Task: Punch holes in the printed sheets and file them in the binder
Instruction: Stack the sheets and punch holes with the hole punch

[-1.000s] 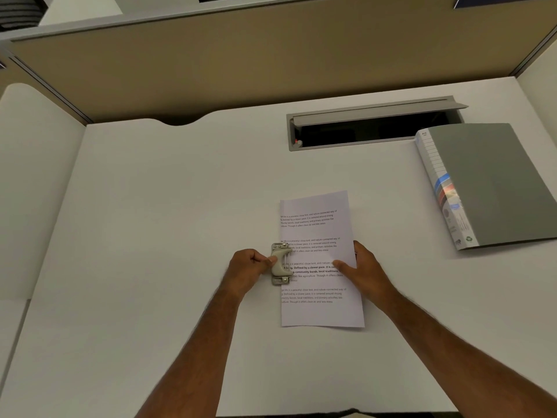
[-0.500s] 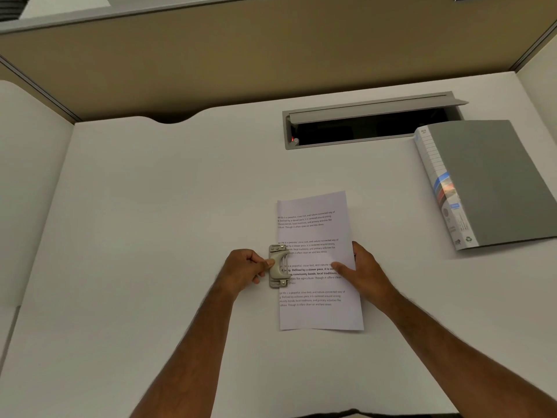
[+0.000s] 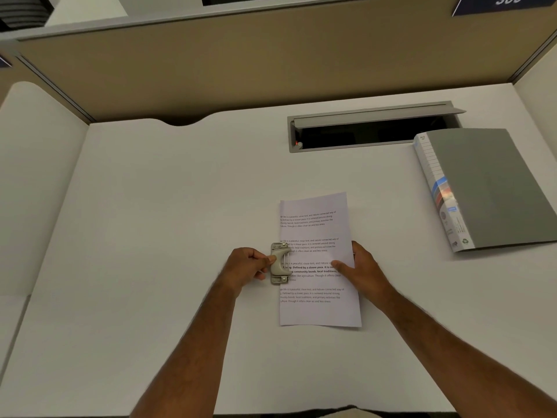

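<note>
Your left hand [image 3: 247, 267] grips the hole punch [image 3: 281, 263] at centre frame, fingers curled at its left side and thumb against the lever. The punch sits over the left long edge of the printed sheets [image 3: 316, 257], at about mid-length. Your right hand [image 3: 360, 268] presses flat on the right part of the sheets, fingers extended and thumb lying on the print; it pins the paper and grasps nothing. The binder [image 3: 488, 188] lies closed at the right edge of the frame, well apart from the sheets.

Possible faults from this position:

- Skewed holes. The stack lies at a slight angle to the desk edge. If the paper edge is not seated squarely in the punch throat, the holes will likely sit off line and the sheets will hang crooked on the binder rings. How deep the edge is seated cannot be seen.
- Slipping sheets. If you lift the right hand before pressing, the stack may fan out and the holes will not match from sheet to sheet.
- Incomplete cut. The lever stands raised. A one-handed press from the side may tip the punch rather than drive it straight down.

The work surface is a plain white desk [image 3: 156, 236]. A grey cable tray [image 3: 373, 128] with its flap open is set into the desk at upper centre-right. Tan partition panels [image 3: 241, 61] enclose the desk at the top of the frame.
</note>
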Demonstrator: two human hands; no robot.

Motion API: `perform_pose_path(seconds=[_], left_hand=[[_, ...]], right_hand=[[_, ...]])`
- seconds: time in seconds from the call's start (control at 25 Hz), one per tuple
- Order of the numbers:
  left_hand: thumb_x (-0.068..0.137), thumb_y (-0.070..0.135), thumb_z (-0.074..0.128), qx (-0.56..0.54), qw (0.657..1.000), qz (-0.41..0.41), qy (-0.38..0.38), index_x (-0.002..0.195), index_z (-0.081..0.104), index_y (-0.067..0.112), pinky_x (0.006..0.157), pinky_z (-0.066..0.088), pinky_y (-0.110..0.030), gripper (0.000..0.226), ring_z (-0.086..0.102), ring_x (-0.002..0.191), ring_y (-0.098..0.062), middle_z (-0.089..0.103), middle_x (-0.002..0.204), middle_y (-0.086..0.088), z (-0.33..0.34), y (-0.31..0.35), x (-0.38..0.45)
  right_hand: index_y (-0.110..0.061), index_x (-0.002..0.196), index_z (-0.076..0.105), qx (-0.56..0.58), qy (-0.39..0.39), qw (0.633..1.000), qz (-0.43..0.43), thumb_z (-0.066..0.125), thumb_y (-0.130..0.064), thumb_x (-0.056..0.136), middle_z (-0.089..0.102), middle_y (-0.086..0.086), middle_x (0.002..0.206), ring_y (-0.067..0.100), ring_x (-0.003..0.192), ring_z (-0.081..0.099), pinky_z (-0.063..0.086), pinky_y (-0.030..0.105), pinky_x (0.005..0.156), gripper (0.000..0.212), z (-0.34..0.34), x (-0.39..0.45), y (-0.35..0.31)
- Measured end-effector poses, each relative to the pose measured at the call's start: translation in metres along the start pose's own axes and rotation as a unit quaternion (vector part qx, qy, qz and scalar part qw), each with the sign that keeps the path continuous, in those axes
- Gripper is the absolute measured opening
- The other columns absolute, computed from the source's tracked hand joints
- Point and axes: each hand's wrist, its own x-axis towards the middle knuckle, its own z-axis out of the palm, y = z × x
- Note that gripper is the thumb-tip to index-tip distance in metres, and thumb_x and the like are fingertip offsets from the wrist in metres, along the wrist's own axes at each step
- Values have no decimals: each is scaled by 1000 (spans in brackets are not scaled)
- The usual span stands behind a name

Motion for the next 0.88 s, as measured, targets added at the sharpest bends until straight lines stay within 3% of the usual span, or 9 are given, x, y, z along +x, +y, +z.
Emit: perform_pose_path(seconds=[0.2, 0.28, 0.36, 0.44, 0.56, 0.72, 0.88], left_hand=[[83, 22, 85, -5, 1000, 11, 25, 89, 75, 2, 46, 47, -15, 23, 62, 54, -12, 75, 76, -6, 3, 1, -6], [83, 20, 85, 0, 999, 26, 25, 87, 77, 7, 63, 60, -27, 16, 65, 61, -14, 78, 84, -8, 4, 3, -6], [85, 18, 83, 18, 999, 38, 28, 82, 78, 13, 80, 61, -40, 8, 66, 64, -16, 77, 84, -6, 6, 5, -6], [85, 17, 82, 27, 998, 38, 30, 77, 77, 17, 83, 61, -41, 10, 66, 65, -17, 77, 80, -4, 7, 7, -8], [86, 16, 82, 22, 998, 39, 34, 76, 76, 16, 76, 58, -35, 11, 64, 65, -16, 75, 78, -4, 8, 8, -9], [89, 13, 79, 15, 999, 38, 33, 84, 75, 12, 60, 50, -18, 5, 64, 74, -14, 72, 80, 0, 11, 7, -10], [91, 12, 77, 7, 999, 31, 41, 92, 75, 7, 51, 46, -10, 6, 60, 68, -9, 70, 81, 0, 14, 8, -11]], right_hand=[[-25, 131, 52, -8, -2, 1000, -4, 71, -22, 92, 65, -9, 121, 3, 102, 66, 55, 18, 77, 44, 0, -2, -1], [-24, 132, 51, -8, -4, 1000, -6, 71, -23, 92, 65, -8, 124, 7, 104, 67, 57, 23, 81, 45, 0, -2, 0], [-21, 134, 51, -8, -5, 1000, -7, 72, -23, 92, 66, -5, 126, 12, 107, 67, 58, 29, 86, 47, 0, -1, 1], [-20, 135, 52, -9, -5, 1000, -8, 71, -23, 92, 66, -4, 127, 13, 108, 67, 58, 31, 88, 47, -3, -1, 0], [-19, 135, 52, -2, -4, 1000, -10, 71, -22, 92, 66, -3, 128, 13, 109, 67, 58, 31, 88, 47, -7, -1, 0], [-20, 135, 53, -8, 4, 1000, -11, 71, -21, 92, 66, -5, 126, 8, 106, 67, 55, 17, 78, 47, -15, -4, 0], [-19, 134, 53, -11, 9, 1000, -8, 71, -19, 93, 67, -5, 124, 0, 102, 65, 54, 10, 70, 45, -22, -7, -2]])
